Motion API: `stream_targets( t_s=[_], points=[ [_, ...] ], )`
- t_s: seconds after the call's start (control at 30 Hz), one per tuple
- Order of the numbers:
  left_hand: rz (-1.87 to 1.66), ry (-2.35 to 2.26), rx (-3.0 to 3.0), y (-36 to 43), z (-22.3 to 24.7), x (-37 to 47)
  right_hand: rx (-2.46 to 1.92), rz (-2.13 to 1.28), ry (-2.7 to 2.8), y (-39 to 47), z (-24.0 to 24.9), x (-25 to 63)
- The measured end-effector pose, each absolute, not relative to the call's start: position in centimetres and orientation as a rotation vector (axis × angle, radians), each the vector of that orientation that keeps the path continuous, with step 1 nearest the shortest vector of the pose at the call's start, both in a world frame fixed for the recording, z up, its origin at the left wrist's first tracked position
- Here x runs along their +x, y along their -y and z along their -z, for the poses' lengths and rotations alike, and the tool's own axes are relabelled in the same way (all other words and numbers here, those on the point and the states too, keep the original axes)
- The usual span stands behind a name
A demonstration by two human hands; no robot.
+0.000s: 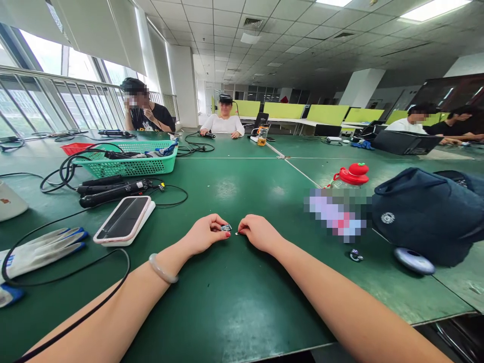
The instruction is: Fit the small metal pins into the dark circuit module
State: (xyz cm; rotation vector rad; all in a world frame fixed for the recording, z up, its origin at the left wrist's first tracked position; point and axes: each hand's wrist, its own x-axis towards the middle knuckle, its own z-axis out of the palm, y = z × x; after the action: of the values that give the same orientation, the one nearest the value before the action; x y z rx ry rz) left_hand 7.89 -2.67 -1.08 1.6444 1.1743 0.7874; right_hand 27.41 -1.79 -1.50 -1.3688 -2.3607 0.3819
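Two bare forearms are laid flat on the green table, steadying fine work. Nearer than the green basket, a small dark part is pinched by the left hand, while something tiny and pale is pinched by the right hand, fingertips almost touching.

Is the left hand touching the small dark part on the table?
Touching. The head view shows the left hand with its fingertips pinched on the small dark part, no gap visible. The right hand stays just beside it.
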Motion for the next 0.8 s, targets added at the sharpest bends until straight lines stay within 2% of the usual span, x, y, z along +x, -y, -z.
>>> stream_targets(
  t_s=[0.53, 0.8],
  points=[
    [-0.795, -1.177, 1.627, 2.6, 1.1, 7.9, -1.433, -0.186, 2.318, 1.8, 1.8, 27.5],
    [-0.816, -1.145, 1.604, 2.5, 1.3, 8.0, -1.169, -0.159, 2.201, 3.7, 0.1, 26.4]
  ],
)
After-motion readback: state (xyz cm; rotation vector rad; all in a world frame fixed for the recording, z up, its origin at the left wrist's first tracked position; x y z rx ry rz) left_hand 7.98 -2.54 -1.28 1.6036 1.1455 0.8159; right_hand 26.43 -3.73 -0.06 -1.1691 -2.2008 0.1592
